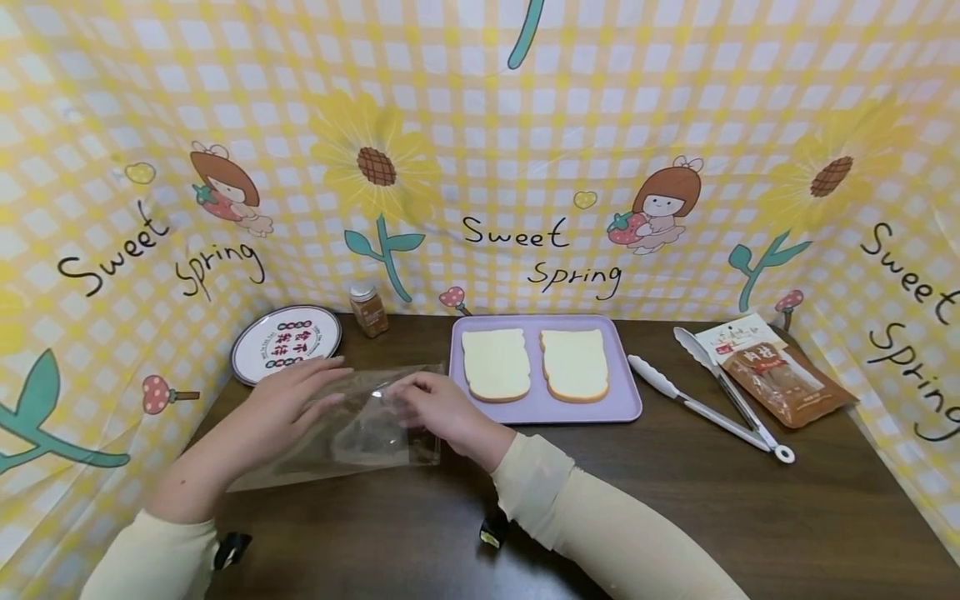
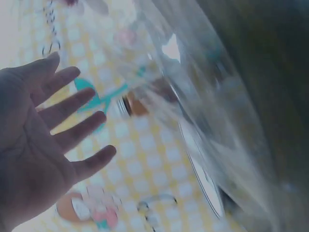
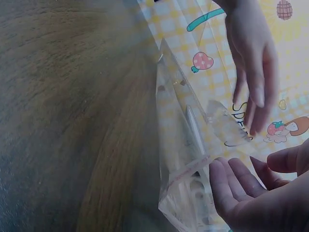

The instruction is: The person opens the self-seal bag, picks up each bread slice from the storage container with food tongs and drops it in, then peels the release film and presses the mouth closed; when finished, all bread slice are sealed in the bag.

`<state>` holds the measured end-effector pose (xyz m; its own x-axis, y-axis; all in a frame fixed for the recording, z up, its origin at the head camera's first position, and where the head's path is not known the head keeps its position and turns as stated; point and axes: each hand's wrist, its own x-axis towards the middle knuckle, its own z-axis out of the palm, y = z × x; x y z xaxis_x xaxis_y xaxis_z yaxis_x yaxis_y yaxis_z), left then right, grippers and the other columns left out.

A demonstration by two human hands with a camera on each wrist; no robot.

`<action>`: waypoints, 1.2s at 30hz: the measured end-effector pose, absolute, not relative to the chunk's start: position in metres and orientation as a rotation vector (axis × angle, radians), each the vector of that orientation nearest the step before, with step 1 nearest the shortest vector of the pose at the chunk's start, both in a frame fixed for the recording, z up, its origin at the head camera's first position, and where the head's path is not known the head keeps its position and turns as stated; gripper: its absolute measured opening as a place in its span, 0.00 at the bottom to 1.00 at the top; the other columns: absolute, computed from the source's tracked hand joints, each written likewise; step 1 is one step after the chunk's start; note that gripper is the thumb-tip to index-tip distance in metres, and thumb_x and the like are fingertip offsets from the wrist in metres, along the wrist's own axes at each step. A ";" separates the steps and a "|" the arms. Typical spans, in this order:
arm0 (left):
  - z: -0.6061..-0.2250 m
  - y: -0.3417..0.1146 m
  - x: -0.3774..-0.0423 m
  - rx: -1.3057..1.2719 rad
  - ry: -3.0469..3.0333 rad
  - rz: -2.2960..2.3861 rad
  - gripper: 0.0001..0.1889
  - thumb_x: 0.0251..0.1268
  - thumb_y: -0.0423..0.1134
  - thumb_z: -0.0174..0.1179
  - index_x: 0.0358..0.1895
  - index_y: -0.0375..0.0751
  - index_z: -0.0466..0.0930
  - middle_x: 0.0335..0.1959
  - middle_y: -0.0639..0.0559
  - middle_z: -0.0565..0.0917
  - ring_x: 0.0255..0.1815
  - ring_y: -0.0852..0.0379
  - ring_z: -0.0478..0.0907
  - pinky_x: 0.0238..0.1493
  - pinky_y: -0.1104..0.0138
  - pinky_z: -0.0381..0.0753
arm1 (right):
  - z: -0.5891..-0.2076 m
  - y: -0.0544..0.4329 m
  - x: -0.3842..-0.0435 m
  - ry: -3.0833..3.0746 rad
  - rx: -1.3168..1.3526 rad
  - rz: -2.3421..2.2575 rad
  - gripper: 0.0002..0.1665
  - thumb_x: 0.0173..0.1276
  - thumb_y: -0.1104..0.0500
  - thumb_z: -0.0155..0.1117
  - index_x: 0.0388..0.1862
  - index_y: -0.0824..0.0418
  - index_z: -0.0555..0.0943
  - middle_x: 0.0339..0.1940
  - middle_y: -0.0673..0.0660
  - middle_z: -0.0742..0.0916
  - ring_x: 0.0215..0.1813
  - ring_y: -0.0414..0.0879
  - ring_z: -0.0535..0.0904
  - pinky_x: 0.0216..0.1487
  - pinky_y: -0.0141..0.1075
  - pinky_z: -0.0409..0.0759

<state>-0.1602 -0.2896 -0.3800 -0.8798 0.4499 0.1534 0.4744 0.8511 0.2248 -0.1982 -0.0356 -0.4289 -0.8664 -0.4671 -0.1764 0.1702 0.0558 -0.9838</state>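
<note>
A clear plastic bag stretches across the left half of the dark table, its film catching bright highlights. At the bag's right end, my right hand holds the film with bent fingers. The right wrist view shows its fingertips right at the bag's edge. My left hand hovers over the bag's left part with nothing gripped. In the left wrist view, the left hand has its fingers spread, and the film rises beside it. The bag's far left end is partly hidden behind the left forearm.
A round white plate and a spice jar stand behind the bag. Two bread slices lie apart on a purple tray. Tongs and a brown food packet are at the right. Patterned cloth encloses the table.
</note>
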 end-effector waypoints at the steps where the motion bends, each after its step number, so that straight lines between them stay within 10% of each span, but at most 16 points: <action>1: -0.380 -0.284 -0.164 -0.763 -2.924 -0.390 0.22 0.84 0.45 0.57 0.73 0.41 0.78 0.75 0.37 0.78 0.76 0.33 0.75 0.74 0.33 0.72 | -0.429 -0.035 -0.199 1.900 -0.304 -1.857 0.17 0.86 0.56 0.56 0.57 0.65 0.87 0.62 0.61 0.89 0.61 0.57 0.90 0.59 0.44 0.92; 11: -0.381 -0.262 -0.190 -0.880 -2.973 -0.521 0.16 0.84 0.42 0.58 0.67 0.47 0.84 0.64 0.50 0.88 0.68 0.44 0.83 0.71 0.43 0.82 | -0.425 -0.032 -0.200 2.111 -0.447 -1.750 0.16 0.84 0.51 0.61 0.54 0.59 0.90 0.72 0.54 0.85 0.54 0.48 0.91 0.57 0.39 0.91; 17: -0.384 -0.257 -0.188 -0.843 -2.945 -0.482 0.18 0.83 0.41 0.59 0.69 0.45 0.82 0.68 0.45 0.85 0.70 0.42 0.82 0.71 0.42 0.81 | -0.427 -0.035 -0.203 1.801 -0.363 -1.956 0.21 0.85 0.54 0.58 0.64 0.67 0.85 0.76 0.59 0.81 0.68 0.53 0.86 0.67 0.42 0.88; 26: -0.391 -0.254 -0.187 -0.866 -2.884 -0.480 0.23 0.80 0.43 0.64 0.72 0.43 0.79 0.71 0.44 0.83 0.72 0.41 0.81 0.72 0.43 0.81 | -0.427 -0.035 -0.211 1.473 -0.206 -2.134 0.13 0.84 0.53 0.59 0.46 0.60 0.85 0.47 0.51 0.88 0.50 0.42 0.90 0.68 0.43 0.87; 36: -0.390 -0.250 -0.190 -0.857 -2.818 -0.504 0.15 0.81 0.41 0.62 0.65 0.46 0.85 0.62 0.49 0.89 0.65 0.46 0.86 0.67 0.46 0.85 | -0.427 -0.034 -0.212 1.374 -0.216 -2.171 0.13 0.85 0.51 0.58 0.43 0.57 0.83 0.49 0.52 0.88 0.53 0.46 0.91 0.66 0.42 0.89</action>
<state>-0.1901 -0.2499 -0.3904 -0.8248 0.5121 0.2398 0.5635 0.7799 0.2726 -0.2121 -0.0340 -0.4274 -0.8329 -0.5315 -0.1543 0.3669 -0.3216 -0.8729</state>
